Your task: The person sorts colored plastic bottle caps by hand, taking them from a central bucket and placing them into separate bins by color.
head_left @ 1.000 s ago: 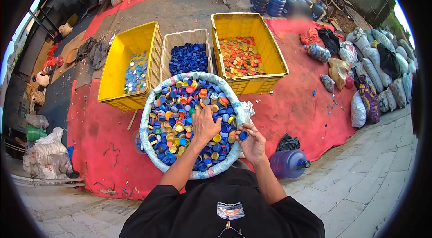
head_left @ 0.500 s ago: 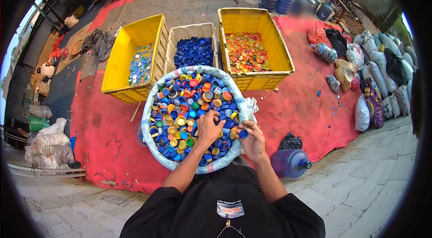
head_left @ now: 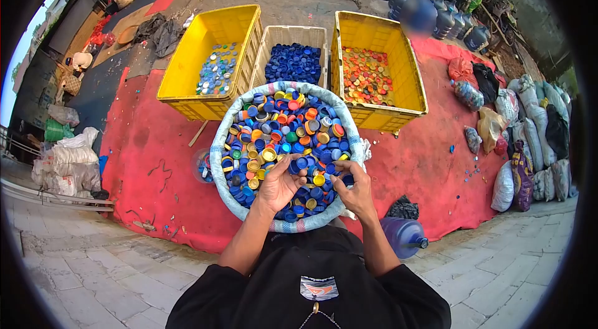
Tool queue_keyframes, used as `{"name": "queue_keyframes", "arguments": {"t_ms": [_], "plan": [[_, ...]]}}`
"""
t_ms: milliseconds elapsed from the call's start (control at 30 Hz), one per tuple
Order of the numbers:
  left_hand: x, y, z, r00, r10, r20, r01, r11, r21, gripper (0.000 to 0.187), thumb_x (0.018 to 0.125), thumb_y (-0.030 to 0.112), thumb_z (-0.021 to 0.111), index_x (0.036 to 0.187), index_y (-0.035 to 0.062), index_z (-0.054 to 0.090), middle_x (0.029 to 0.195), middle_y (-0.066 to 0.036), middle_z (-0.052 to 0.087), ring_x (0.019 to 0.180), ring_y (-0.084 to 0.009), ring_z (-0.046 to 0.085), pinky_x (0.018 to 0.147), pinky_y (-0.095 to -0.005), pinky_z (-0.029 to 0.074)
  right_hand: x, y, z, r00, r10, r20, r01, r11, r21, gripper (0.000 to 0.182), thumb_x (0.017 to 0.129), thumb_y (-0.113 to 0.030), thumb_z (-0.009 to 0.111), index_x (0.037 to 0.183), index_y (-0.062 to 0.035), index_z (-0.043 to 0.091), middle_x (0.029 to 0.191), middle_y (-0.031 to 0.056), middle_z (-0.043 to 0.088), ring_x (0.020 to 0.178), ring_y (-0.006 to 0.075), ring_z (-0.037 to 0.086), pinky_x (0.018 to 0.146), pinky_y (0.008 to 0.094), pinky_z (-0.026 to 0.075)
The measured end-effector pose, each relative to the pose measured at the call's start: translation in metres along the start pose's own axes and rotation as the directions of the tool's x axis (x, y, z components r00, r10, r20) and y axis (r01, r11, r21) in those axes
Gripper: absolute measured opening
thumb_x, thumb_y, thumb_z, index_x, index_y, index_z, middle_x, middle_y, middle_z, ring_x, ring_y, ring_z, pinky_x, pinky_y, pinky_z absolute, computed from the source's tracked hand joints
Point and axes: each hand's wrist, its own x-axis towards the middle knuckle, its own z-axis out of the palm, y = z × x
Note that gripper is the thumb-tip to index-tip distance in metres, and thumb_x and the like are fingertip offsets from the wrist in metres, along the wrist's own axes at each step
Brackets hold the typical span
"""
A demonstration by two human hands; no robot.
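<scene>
Over the sack of mixed bottle caps: left hand fingers spread, resting on caps; right hand fingers curled, pinching blue caps; three crates beyond.

Both hands low, fingers curled.

head cam | looks forward-down | close over sack of caps | fisheye, single view
</scene>
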Motion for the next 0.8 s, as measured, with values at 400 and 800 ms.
{"name": "queue_keyframes", "arguments": {"t_ms": [400,800], "plan": [[-0.017,0.007,-0.027,0.954,0.046,-0.296,-0.077,0.993,-0.092,0.016,0.093,0.009,0.060,0.107,0.0031,0.058,0.095,-0.010,0.061,0.079,-0.0174,0.062,0.069,-0.0289,0.057,0.015,0.009,0.018,0.995,-0.042,0.091,0.087,0.816,-0.572,0.033,0.075,-0.007,0.067,0.107,-0.0015,0.061,0.095,0.0175,0.063,0.088,0.0365,0.059,0.078,0.0456,0.049],[-0.028,0.006,-0.031,0.945,0.069,-0.319,-0.028,0.991,0.132,0.014,0.093,0.015,0.060,0.106,0.0113,0.059,0.103,-0.009,0.066,0.081,-0.0150,0.065,0.069,-0.0307,0.054,0.021,0.021,0.029,0.997,0.043,0.063,0.016,0.697,-0.716,0.028,0.075,-0.009,0.068,0.102,-0.0030,0.064,0.090,0.0152,0.068,0.082,0.0353,0.062,0.074,0.0439,0.050]]}}
